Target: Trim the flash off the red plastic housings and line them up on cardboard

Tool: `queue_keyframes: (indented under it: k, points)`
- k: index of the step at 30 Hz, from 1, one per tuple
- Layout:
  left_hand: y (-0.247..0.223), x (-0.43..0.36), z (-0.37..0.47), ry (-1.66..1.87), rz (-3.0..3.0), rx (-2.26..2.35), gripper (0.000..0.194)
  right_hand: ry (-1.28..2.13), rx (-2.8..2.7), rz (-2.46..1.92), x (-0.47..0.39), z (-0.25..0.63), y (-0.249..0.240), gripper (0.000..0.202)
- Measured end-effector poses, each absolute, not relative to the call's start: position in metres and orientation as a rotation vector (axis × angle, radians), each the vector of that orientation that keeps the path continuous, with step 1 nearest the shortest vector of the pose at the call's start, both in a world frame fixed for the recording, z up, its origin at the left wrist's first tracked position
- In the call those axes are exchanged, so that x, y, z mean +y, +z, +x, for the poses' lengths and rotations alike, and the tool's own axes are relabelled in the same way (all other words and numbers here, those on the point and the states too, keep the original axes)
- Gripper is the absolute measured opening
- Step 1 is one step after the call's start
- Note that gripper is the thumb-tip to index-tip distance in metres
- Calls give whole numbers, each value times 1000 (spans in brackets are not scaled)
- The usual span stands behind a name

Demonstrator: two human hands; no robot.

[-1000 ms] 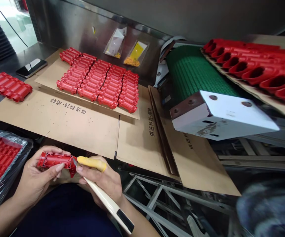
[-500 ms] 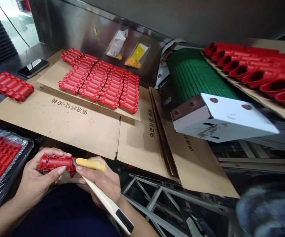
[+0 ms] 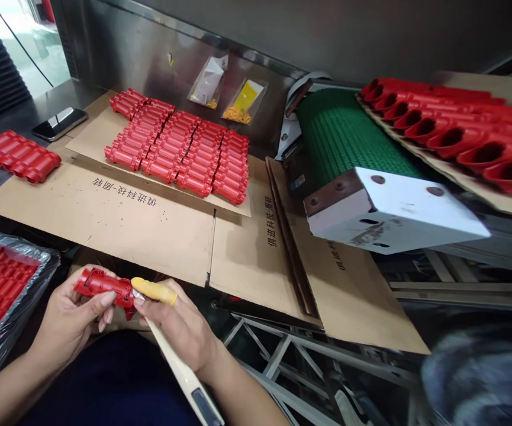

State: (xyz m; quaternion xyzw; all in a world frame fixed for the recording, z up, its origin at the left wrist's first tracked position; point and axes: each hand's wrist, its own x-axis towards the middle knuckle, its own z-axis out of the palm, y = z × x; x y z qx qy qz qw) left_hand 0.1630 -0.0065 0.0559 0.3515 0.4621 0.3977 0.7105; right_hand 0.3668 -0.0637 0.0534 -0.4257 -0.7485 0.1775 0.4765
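My left hand [image 3: 63, 322] is closed around a red plastic tubular part [image 3: 110, 286], held above my lap with its cut-out side turned partly up. My right hand [image 3: 191, 334], wearing a yellow finger cot [image 3: 154, 290] on one finger, grips a cream-handled knife [image 3: 173, 358]. Its short blade meets the right end of the red part, and the fingertips partly hide the contact. The knife handle slants down to the right, showing a dark patch near its end.
Rows of red parts [image 3: 176, 148] lie on cardboard [image 3: 167, 236], with a smaller group [image 3: 18, 155] at left beside a phone [image 3: 60, 123]. A lined bin [image 3: 51, 260] of red parts stands lower left. At right, a green conveyor [image 3: 344, 136] carries more parts; a blurred person's sleeve [image 3: 482, 378] shows below.
The red part has rolled in my left hand, so its flat cut-out face shows less. My right hand and the knife have shifted slightly left, and the handle hangs steeper.
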Motion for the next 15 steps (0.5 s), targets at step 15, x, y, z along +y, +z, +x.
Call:
queue_keyframes:
  k: [15]
  points:
    - [66,-16,167,1088,1149,1157,26,341,-1578,-1071,-70,354,47,41]
